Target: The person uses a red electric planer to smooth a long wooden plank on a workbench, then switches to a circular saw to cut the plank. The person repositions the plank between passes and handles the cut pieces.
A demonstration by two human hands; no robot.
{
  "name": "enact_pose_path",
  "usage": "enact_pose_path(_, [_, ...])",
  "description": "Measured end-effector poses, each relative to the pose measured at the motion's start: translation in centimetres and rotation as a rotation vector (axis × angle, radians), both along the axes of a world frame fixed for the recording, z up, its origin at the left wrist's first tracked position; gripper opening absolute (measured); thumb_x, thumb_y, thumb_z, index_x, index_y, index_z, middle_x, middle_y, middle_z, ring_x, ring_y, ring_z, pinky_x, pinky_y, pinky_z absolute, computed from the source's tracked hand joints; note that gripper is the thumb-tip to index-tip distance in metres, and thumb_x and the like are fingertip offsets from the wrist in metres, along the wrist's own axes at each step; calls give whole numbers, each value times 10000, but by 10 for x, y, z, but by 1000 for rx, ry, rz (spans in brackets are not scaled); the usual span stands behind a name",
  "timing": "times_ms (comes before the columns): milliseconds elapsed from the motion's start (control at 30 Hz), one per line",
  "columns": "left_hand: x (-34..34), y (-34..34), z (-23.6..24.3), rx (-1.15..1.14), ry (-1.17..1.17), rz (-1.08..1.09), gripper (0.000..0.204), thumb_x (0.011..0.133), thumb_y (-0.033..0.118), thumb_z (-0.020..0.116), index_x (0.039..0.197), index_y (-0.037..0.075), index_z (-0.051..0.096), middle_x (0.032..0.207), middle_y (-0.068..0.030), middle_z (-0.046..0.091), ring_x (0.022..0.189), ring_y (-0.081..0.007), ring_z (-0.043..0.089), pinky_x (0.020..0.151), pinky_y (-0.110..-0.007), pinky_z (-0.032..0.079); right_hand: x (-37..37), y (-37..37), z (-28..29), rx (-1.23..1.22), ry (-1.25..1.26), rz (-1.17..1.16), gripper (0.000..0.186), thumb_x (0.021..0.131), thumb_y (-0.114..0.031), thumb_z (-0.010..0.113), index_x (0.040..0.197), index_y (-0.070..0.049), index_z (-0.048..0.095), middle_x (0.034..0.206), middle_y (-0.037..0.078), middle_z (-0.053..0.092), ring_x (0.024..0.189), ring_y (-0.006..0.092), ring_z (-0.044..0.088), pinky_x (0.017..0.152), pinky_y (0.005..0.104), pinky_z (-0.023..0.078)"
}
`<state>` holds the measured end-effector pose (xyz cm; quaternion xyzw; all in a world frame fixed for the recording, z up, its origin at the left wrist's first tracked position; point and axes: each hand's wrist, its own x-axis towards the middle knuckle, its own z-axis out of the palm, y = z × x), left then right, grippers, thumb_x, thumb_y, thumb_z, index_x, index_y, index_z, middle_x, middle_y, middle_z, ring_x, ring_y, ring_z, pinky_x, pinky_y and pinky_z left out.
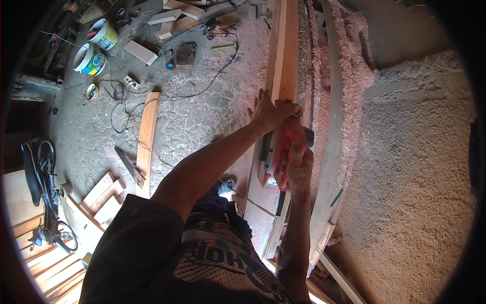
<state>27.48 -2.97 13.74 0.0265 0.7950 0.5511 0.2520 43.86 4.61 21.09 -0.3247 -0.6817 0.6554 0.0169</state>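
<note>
Right hand [299, 171] grips red planer [290, 130]; left hand [269, 112] splays over its front.
Farther bucket [108, 38] holds something reddish [92, 34].

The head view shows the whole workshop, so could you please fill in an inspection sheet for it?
Surface: cracked grey floor; pale shavings lie heaped along the boards at right.
Job's things: a red power planer sits on long timber.
Clutter: a handsaw by a loose plank, two buckets and wood offcuts.
Grips: left grip at the planer's front, thumb by the knob; right grip around its rear handle.
Cables: a cord trails from the planer's rear; another cable winds loosely across the floor.
Surroundings: a rough wall at right, a two-wheeler at left; other people, nothing seen.
</note>
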Motion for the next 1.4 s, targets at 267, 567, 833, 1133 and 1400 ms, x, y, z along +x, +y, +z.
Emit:
enact_pose_path(267, [-38,15,-2,58,-57,13,1103,671,596,869,1426,-83,441,1364,-211,547,1306,-346,563,1084,-447,491,-37,10,3,13,19,11,551,1024,-597,564,963,-53,622,612,13,535,440,94,494,379,281,387])
enact_pose_path(567, [-28,1,-62,602,-473,270,680,996,684,533,1271,80,683,1149,-87,729,886,-192,682,817,-388,516,-77,26,4,-8,21,-14,581,1008,-625,589,944,-48,623,599,26,549,416,104,501,359,280,394])
enact_pose_path(833, [187,-113,-219,275,-77,-657,222,928,129,629,1076,-11,719,1039,-114,749,869,-203,730,767,-341,595,-126,28,-5,-35,58,55,633,936,-719,623,908,-91,555,609,11,523,429,111,482,363,297,378])
enact_pose_path(1133, [169,-128,-176,419,-380,-1069,244,981,238,627,1096,35,699,997,-92,739,961,-227,699,863,-392,540,-168,53,0,-66,51,18,634,929,-720,635,936,-91,552,622,10,526,435,105,481,367,290,382])
enact_pose_path(1400, [58,-149,-173,-208,8,-1173,318,997,323,608,1170,66,681,1117,-137,726,1036,-304,713,876,-415,561,-217,73,2,-50,30,11,619,937,-718,626,923,-103,555,628,1,528,435,101,473,368,288,378])
